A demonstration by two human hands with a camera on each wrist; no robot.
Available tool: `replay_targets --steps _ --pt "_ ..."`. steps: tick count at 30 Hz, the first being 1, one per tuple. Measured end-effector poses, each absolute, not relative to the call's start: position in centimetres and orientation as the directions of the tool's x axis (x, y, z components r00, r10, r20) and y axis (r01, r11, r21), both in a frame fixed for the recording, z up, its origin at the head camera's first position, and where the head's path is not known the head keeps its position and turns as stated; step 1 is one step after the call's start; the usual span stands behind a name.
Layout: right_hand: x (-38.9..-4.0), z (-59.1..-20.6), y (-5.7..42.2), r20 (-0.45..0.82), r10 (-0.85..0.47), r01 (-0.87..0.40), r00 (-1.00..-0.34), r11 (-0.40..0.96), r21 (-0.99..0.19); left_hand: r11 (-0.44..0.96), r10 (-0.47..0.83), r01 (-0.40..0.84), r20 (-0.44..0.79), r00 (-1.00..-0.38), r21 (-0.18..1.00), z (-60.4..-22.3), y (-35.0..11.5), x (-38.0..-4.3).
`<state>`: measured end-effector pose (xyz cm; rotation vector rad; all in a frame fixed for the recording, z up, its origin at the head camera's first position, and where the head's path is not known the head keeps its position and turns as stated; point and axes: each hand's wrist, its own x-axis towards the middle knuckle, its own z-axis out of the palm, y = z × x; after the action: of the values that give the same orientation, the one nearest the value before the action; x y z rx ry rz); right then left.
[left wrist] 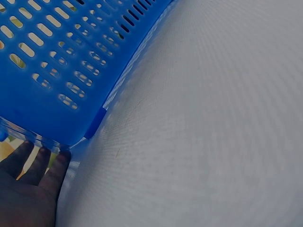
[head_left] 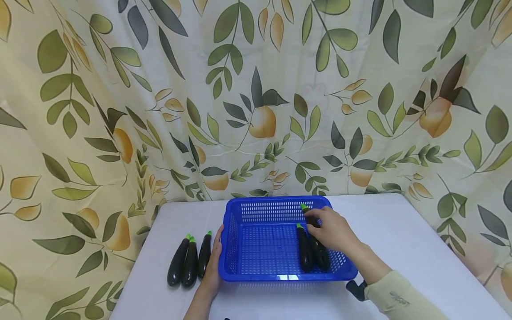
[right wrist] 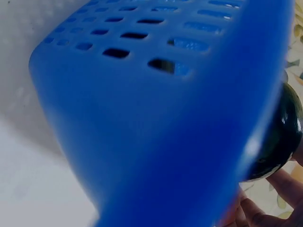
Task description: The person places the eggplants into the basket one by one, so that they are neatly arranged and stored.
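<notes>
- Patterned curtain (head_left: 260,66): backdrop behind the blue basket, meeting the table's far edge close to the basket's far rim, where I see the least room.
- White tabletop (head_left: 392,240): supports the basket; its widest open stretch runs from the basket's right wall to the slanting right edge. A narrower strip lies to the basket's left, and more cloth in front.
- Blue basket (head_left: 266,249): slotted walls, mesh floor visible at left and centre; the eggplants inside occupy its right part.
- Right hand (head_left: 332,229): reaches over the basket's right wall, fingers curled round an eggplant (head_left: 311,218).
- Left hand (head_left: 214,262): at the basket's left wall, fingers extended and touching it, the tips near the rim in my left wrist view.
- Eggplants within the basket: a second eggplant (head_left: 305,253) lies beside the gripped one. Whether the dark body below my right fingers is a further one, I cannot tell.
- Three eggplants (head_left: 190,264) left of the basket: two lean together, the third is nearest the left hand.
</notes>
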<state>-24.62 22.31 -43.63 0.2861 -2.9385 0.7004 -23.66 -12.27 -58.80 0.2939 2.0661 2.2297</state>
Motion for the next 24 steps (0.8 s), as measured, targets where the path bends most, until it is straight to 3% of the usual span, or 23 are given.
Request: replay_targets --steps 24 --pt "-25.0 -44.9 20.1 0.105 -0.150 -0.181 -0.983 0.879 -0.441 -0.102 0.201 0.089 0.108 -0.974 0.991 -59.1 -12.3 -23.8"
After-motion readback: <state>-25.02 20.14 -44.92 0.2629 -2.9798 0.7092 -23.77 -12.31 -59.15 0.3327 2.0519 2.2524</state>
